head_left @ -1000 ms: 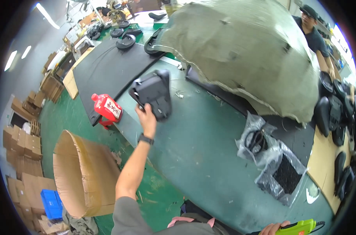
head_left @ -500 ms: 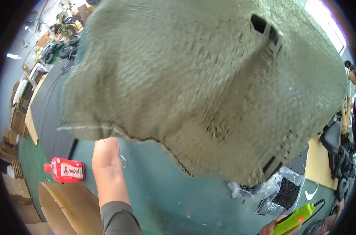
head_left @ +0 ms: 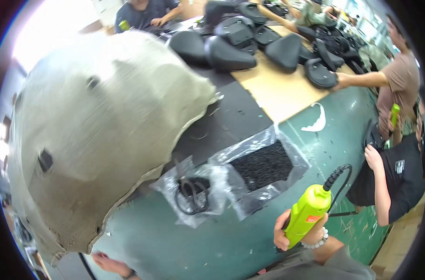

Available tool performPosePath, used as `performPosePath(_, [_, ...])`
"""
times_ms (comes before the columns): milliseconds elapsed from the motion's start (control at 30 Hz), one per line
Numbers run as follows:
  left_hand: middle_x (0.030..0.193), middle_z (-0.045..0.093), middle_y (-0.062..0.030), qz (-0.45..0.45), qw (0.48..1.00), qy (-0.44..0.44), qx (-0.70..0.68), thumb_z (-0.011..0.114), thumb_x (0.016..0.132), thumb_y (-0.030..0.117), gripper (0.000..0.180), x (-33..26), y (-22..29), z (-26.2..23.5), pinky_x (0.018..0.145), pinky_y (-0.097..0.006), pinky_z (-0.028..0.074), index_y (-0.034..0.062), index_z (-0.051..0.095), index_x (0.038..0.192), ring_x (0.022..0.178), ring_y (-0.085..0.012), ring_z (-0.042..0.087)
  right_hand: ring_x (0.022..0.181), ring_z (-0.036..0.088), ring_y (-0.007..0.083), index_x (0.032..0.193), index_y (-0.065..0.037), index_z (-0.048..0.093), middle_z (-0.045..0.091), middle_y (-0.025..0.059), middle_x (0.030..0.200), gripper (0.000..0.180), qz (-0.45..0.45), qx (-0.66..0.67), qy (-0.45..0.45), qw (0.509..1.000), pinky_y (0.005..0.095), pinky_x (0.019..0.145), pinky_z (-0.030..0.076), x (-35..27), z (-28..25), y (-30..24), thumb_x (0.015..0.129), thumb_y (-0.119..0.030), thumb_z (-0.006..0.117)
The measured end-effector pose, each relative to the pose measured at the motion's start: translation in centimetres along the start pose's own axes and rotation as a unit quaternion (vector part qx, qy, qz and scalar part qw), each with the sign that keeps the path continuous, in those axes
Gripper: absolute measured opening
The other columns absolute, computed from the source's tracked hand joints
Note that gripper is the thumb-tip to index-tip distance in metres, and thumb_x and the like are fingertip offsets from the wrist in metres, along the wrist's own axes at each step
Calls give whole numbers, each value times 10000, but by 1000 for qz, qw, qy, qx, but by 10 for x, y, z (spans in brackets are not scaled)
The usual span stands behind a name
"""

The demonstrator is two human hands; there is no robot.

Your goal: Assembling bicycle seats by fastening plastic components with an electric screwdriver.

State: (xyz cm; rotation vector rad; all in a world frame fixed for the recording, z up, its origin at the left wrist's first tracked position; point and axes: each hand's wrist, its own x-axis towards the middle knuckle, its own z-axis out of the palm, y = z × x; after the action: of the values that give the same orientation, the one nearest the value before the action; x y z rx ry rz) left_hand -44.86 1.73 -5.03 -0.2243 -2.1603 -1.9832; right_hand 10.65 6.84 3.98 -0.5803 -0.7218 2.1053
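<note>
My right hand (head_left: 319,233), with a beaded bracelet on its wrist, is wrapped round a yellow-green electric screwdriver (head_left: 307,215); its black cord loops from the upper end, while the tip is not visible. At the lower left, my left hand (head_left: 109,263) shows fingers stretched out, close to the lower hem of a large grey-tan woven sack (head_left: 123,116). No grip on the sack is visible. That sack fills the left side, bulging, with holes and a frayed pale edge. Beyond my right hand, an open clear plastic bag holds many small black screws (head_left: 263,165).
Another clear bag (head_left: 208,210) holds dark cord-like pieces. Several black padded seats (head_left: 285,52) crowd the far tabletop (head_left: 296,100). A white curved scrap (head_left: 317,119) lies on the green surface. Co-workers stand at the right and far side; one hand (head_left: 345,80) touches a seat.
The view has swung right. The sack now appears at the left instead of overhead. My left forearm, earlier reaching up under it, is now low; the screwdriver is still in my right hand.
</note>
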Motion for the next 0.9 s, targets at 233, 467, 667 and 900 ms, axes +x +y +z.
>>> performPosePath(233, [988, 614, -100, 217, 739, -637, -25, 709, 719, 41, 318, -327, 155, 98, 786, -315, 446, 9, 592, 1013, 868, -193, 556, 662, 576, 251, 1207, 54, 498, 584, 155, 762, 1170, -84, 132, -81, 984, 351, 614, 453, -60, -74, -44, 592, -938, 421])
performPosePath(467, [1363, 423, -258, 191, 762, -619, 7, 768, 744, 474, 1096, -455, 165, 432, 1007, -364, 393, -54, 128, 1461, 1230, -321, 460, 644, 560, 269, 1203, 92, 490, 581, 176, 756, 1130, -212, 256, -153, 931, 352, 630, 442, -78, -148, -112, 647, -885, 384])
performPosePath(667, [1489, 266, -194, -116, 835, -533, 76, 733, 572, 746, 1315, -472, 174, 570, 1019, -542, 371, -59, 176, 1449, 1318, -385, 350, 507, 482, 245, 1213, 30, 505, 501, 119, 630, 1132, -334, 324, -168, 869, 376, 512, 394, -70, -209, -118, 660, -930, 273])
performPosePath(900, [1270, 560, -81, -158, 793, -586, -51, 771, 714, 516, 813, -477, 182, 545, 978, -370, 416, 52, 487, 1318, 1143, -240, 537, 458, 456, 216, 1141, -17, 527, 488, 89, 590, 1075, -259, 322, -88, 906, 352, 428, 390, -64, -200, -134, 654, -941, 274])
